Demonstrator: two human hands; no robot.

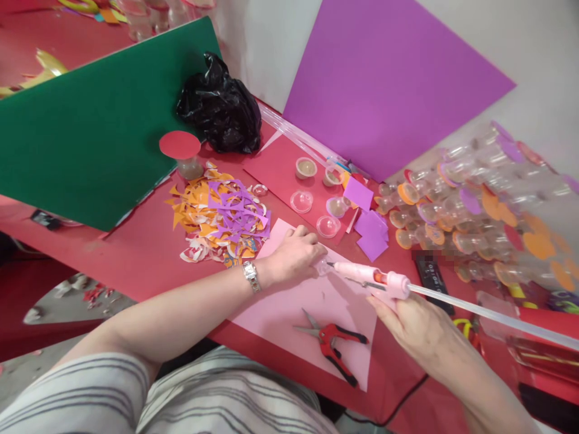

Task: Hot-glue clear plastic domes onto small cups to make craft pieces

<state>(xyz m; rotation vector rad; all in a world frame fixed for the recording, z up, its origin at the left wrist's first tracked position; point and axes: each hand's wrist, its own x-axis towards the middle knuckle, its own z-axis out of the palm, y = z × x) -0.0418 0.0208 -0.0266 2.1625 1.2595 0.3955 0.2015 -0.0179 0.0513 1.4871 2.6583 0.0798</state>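
My right hand (418, 328) grips the pink glue gun (371, 277) by its handle; my left hand (296, 253) holds a clear plastic piece (322, 267), probably light, slick and flimsy, best pinched at its edge, over the pink paper (280, 313).

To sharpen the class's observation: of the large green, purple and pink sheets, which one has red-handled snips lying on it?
The pink sheet: the red-handled snips lie on it, whereas the large green sheet and large purple sheet have none.

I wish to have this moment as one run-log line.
left hand: at clear plastic piece; right hand: holds pink glue gun; red-handled metal shears: on pink paper
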